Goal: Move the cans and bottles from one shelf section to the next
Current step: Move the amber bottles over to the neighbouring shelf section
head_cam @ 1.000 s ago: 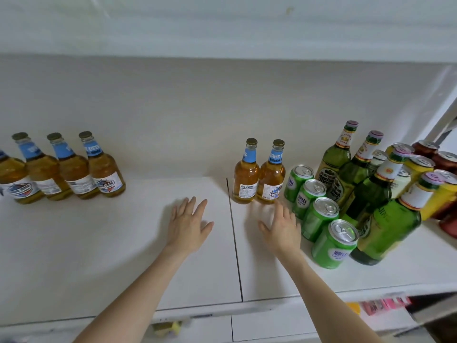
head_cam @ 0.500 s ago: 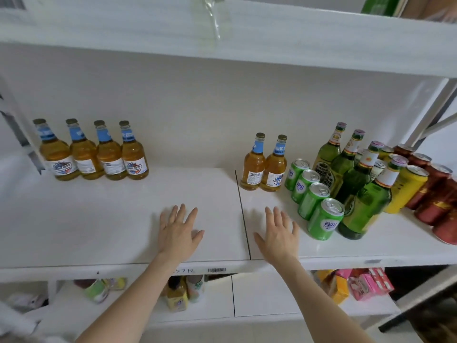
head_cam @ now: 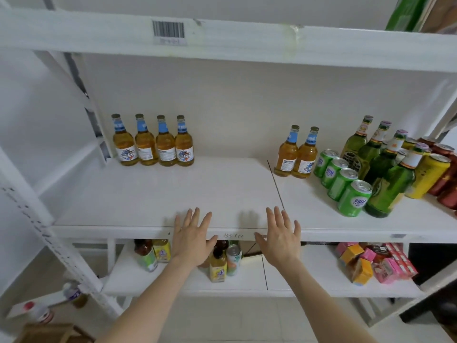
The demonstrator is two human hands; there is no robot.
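Several amber bottles with blue neck labels (head_cam: 153, 142) stand in a row at the back of the left shelf section (head_cam: 153, 194). Two more amber bottles (head_cam: 295, 153) stand at the back of the right section (head_cam: 309, 209), just past the seam. Beside them are several green cans (head_cam: 342, 180), green glass bottles (head_cam: 380, 159), yellow cans (head_cam: 429, 175) and red cans (head_cam: 445, 179). My left hand (head_cam: 191, 237) and my right hand (head_cam: 280, 236) hover flat, fingers spread, over the shelf's front edge. Both hold nothing.
An upper shelf beam (head_cam: 222, 38) with a barcode sticker runs overhead. The lower shelf (head_cam: 188, 280) holds juice bottles and a can on the left and pink and orange cartons (head_cam: 373, 262) on the right. A white slotted upright (head_cam: 49, 233) stands at the left.
Both hands have drawn back from the shelf surface to its front edge. The view has pulled away, showing more of the rack and the lower shelf.
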